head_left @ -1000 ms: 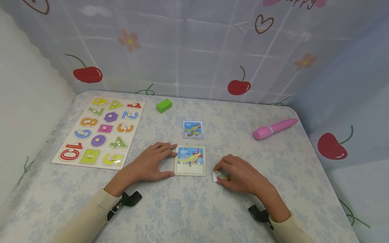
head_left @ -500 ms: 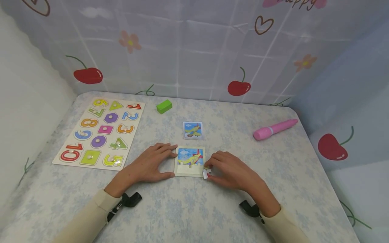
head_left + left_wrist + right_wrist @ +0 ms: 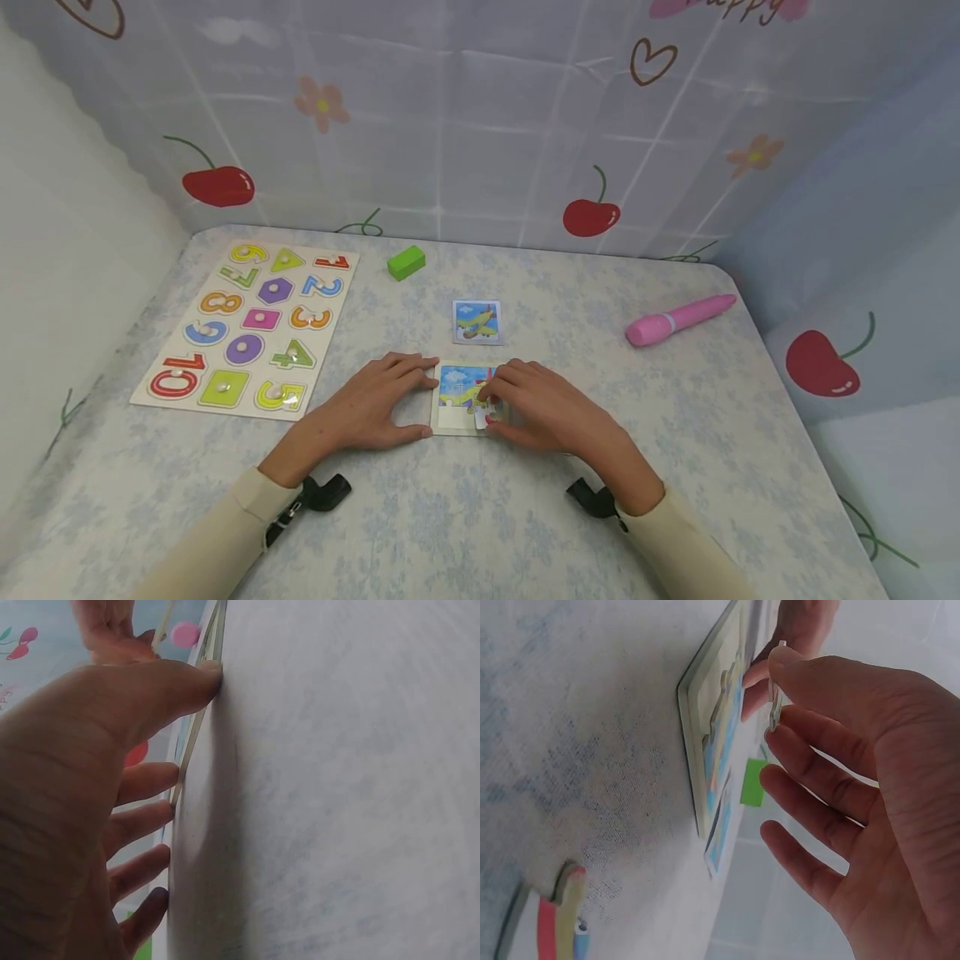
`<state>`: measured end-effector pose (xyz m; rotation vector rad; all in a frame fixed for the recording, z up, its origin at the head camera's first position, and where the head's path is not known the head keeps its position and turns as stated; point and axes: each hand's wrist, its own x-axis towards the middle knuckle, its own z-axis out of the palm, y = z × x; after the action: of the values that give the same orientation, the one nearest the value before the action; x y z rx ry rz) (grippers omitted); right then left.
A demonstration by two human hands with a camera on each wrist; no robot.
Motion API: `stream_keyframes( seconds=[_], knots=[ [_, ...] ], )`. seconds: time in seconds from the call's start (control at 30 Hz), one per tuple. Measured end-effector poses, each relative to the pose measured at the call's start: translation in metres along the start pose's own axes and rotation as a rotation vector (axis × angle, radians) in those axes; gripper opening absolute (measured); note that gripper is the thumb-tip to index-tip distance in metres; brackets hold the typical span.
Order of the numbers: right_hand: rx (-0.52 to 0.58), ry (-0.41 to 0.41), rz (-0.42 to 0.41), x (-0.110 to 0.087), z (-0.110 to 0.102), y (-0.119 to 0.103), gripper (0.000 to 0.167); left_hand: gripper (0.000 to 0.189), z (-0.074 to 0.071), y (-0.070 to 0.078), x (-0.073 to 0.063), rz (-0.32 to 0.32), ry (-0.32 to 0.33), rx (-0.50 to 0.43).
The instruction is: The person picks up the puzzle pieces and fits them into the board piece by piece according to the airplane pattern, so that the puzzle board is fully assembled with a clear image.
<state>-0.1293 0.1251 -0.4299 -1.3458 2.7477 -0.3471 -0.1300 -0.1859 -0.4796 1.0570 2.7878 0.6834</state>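
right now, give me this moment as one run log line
left hand: touches airplane puzzle tray, left edge | right hand: pinches jigsaw piece above tray, unseated | loose jigsaw piece: on tabletop | airplane picture card: beyond tray

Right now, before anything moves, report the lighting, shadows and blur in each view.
Head view: fairly even light, pale streaks across the patterned backdrop; left wrist view: dim, the left hand darkened, a soft dark band on the tablecloth, its print blurred; right wrist view: also dim, no strong glare on the right hand or the pinched piece.
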Motion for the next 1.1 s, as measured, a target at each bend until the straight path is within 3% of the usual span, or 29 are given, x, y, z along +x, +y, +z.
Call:
stream_keyframes(
  seconds=[0.3,0.57,1.1],
  knots=[
    [0.058,-0.03,0.03,0.015,0.006,0.001,0.033,0.064,-0.001,0.001,0.001,0.0,-0.005,-0.016],
    [0.074,-0.026,-0.005,0.029,0.013,-0.006,0.034,0.064,-0.002,0.0,0.001,-0.007,-0.003,-0.016],
    [-0.009,0.008,-0.016,0.037,0.026,-0.019,0.033,0.063,-0.001,0.0,0.001,0.004,0.023,-0.015]
  ],
)
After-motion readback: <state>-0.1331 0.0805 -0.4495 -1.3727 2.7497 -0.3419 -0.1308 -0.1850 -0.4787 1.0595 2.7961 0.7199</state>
